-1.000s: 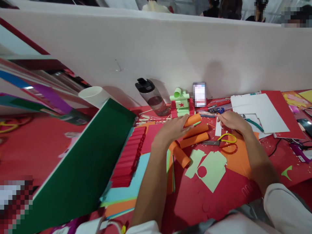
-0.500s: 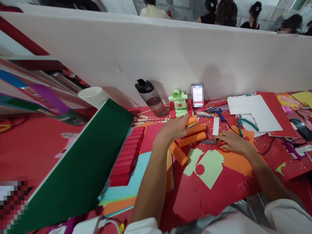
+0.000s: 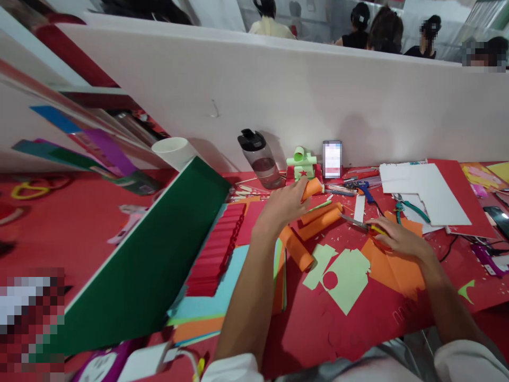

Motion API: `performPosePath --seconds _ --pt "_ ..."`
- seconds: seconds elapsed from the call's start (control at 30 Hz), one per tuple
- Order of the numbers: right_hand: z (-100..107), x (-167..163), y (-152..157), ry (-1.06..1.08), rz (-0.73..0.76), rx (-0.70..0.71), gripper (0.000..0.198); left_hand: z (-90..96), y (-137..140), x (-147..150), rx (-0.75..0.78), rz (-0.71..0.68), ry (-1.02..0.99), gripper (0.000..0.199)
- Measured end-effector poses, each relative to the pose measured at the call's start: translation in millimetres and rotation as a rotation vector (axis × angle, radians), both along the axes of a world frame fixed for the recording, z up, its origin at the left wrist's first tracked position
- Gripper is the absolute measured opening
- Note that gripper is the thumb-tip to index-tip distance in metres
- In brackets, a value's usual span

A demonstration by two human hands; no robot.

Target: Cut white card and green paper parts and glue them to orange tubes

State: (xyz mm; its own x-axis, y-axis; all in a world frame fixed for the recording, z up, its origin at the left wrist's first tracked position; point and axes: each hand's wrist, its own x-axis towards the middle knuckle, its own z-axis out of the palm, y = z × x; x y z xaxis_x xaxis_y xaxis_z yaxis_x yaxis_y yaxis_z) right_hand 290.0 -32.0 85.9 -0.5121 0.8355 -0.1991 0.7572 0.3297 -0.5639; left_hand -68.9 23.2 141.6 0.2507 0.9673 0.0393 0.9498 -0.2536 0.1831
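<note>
In the head view, my left hand (image 3: 283, 206) is closed around an orange paper roll (image 3: 314, 188), whose end sticks out past the fingers. My right hand (image 3: 400, 239) grips a pair of scissors (image 3: 358, 223) by the handles, its blades pointing left toward the rolls. Between the hands lie more orange rolls: one (image 3: 321, 223) close to the blade tips and another (image 3: 298, 249) slanting toward me. Under my right hand is a flat piece of orange paper (image 3: 397, 268). Cut light-green paper (image 3: 348, 278) with a round hole lies in front of it.
A green board (image 3: 151, 265) leans at the left beside folded red paper (image 3: 217, 249) and coloured sheets. Behind stand a water bottle (image 3: 260, 162), a light-green paper model (image 3: 303, 162) and a phone (image 3: 332, 159). A glue gun (image 3: 363, 188), pliers (image 3: 413, 209) and white board (image 3: 435, 188) lie to the right.
My left hand has raised the orange roll from beside the others. My right hand has taken up the scissors, and their blades now tilt up to the left. The camera view has shifted slightly left.
</note>
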Motion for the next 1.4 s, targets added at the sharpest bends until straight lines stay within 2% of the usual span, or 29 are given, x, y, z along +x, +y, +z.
performPosePath --seconds 0.13,0.27,0.33,0.4,0.47,0.53,0.63,0.8,1.0,1.23,1.4 --pt "6 15 2 0.140 -0.017 -0.108 0.050 5.3 -1 -3 -0.003 0.036 0.012 0.045" --pt "1 12 8 0.340 -0.075 -0.126 0.053 2.8 1 -3 0.002 0.035 0.000 0.041" --pt "-1 0 12 0.470 -0.143 -0.143 0.058 -0.6 3 -1 0.009 0.024 -0.020 0.043" --pt "1 -20 17 0.563 -0.182 -0.221 0.059 -3.4 4 1 0.015 0.006 -0.051 0.045" --pt "8 -42 22 0.637 -0.163 -0.313 0.054 -4.8 5 4 0.018 -0.002 -0.090 0.045" --pt "16 -64 29 0.672 -0.105 -0.337 0.052 -4.9 5 6 0.019 0.003 -0.126 0.043" --pt "22 -89 42 0.674 -0.040 -0.296 0.052 -4.6 5 7 0.017 0.017 -0.158 0.043" --pt "18 -105 62 0.536 -0.077 -0.162 0.057 -5.7 6 4 0.020 0.026 -0.154 0.049" --pt "14 -103 64 0.397 -0.032 -0.121 0.051 -6.1 7 8 -0.039 0.054 -0.119 0.043" --pt "10 -97 66 0.381 -0.033 -0.127 0.052 -9.5 8 13 -0.060 0.043 -0.132 0.034" --pt "12 -95 67 0.290 -0.048 -0.040 0.050 -9.8 7 13 -0.077 0.045 -0.126 0.034"
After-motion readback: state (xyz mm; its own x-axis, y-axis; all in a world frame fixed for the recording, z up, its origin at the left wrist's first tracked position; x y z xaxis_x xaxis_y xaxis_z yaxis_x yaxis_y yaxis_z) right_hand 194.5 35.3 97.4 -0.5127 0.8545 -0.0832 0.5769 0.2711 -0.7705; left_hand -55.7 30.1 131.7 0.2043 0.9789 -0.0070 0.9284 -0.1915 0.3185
